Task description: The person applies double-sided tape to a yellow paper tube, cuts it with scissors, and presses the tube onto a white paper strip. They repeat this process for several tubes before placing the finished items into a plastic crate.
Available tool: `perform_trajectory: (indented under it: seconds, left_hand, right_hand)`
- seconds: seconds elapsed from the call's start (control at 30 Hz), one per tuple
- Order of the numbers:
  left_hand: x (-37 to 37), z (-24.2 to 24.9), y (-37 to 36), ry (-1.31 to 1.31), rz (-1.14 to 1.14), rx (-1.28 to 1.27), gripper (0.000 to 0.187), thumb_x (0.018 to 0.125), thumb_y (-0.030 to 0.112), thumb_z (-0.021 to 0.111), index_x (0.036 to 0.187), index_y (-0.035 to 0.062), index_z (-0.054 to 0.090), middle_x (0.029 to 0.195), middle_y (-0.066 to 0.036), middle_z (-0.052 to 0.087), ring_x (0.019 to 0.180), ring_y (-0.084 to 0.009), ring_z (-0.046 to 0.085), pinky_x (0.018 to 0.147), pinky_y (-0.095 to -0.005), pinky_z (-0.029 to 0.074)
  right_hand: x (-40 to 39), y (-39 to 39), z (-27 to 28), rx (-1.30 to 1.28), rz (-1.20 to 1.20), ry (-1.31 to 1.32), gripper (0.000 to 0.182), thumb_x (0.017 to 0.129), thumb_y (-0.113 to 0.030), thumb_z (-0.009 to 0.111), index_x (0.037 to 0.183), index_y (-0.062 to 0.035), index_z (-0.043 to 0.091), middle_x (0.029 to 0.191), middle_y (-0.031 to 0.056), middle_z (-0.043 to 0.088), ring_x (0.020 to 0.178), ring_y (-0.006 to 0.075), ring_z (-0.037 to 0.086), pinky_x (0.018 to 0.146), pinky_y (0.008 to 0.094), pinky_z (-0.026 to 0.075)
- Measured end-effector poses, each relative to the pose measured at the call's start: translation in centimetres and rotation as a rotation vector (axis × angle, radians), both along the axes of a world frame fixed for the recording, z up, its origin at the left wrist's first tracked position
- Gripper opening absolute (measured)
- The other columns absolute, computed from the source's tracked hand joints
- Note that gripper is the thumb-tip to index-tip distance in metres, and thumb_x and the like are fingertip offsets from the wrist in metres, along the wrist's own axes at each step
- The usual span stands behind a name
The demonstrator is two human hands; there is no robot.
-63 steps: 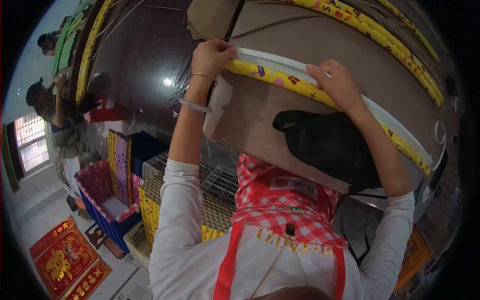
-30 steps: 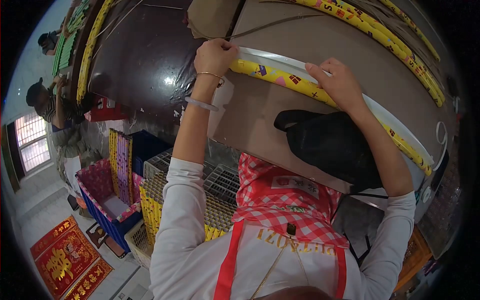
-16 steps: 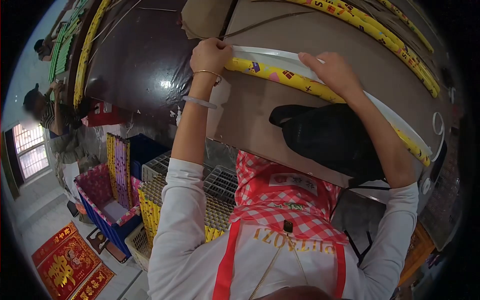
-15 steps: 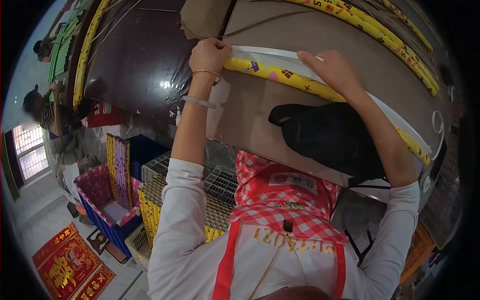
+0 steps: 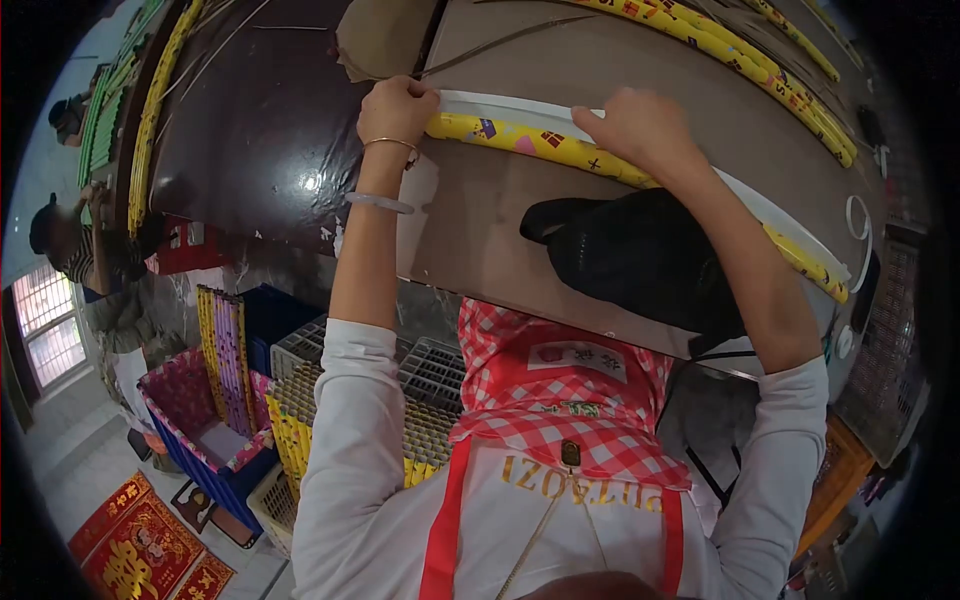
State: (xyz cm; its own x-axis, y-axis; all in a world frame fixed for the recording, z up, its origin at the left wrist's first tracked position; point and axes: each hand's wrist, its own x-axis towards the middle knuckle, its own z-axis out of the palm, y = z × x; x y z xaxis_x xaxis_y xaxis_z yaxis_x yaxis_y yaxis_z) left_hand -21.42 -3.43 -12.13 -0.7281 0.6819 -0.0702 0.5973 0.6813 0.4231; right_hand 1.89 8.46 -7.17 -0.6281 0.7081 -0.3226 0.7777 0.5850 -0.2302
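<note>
Right hand (image 5: 638, 125) now flatter over white strip (image 5: 510, 102) (grip unclear), left hand (image 5: 394, 110) pinched on its end

Bench (image 5: 480, 215): matte, brown-grey, bare in the middle; glossy dark surface (image 5: 250, 130) adjoining on the left. Yellow printed tube (image 5: 535, 140) lengthwise near the close edge, white strip (image 5: 510, 103) along its far side. Black cloth item (image 5: 630, 255), looped at one end, bunched at the close edge. Far side: more yellow tubes (image 5: 740, 65), close together. Brown paper (image 5: 385, 40) across the seam; thin brown strip (image 5: 510, 39) beside it.
</note>
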Motion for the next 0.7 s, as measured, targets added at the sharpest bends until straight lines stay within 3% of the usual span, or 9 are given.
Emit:
perform_trajectory:
  seconds: [0.17, 0.7]
  left_hand:
    - [0.0, 0.2, -0.1, 0.04, -0.038, 0.011, 0.025, 0.067, 0.032, 0.062, 0.083, 0.015, 0.07, 0.084, -0.009, 0.066, 0.082, -0.029, 0.063, 0.073, -0.0379, 0.05]
    - [-0.5, -0.6, 0.0, 0.03, -0.045, 0.006, 0.024, 0.068, 0.032, 0.063, 0.084, 0.0159, 0.07, 0.086, -0.009, 0.066, 0.083, -0.0282, 0.063, 0.074, -0.0377, 0.05]
  right_hand:
    - [-0.6, -0.6, 0.6, -0.012, -0.058, 0.014, 0.041, 0.075, -0.038, 0.05, 0.081, -0.002, 0.068, 0.085, 0.0196, 0.064, 0.08, 0.034, 0.062, 0.072, 0.0415, 0.05]
    - [-1.0, -0.9, -0.6, 0.058, -0.04, -0.031, 0.04, 0.076, -0.039, 0.055, 0.091, -0.004, 0.067, 0.091, 0.0177, 0.065, 0.086, 0.0319, 0.063, 0.073, 0.0412, 0.05]
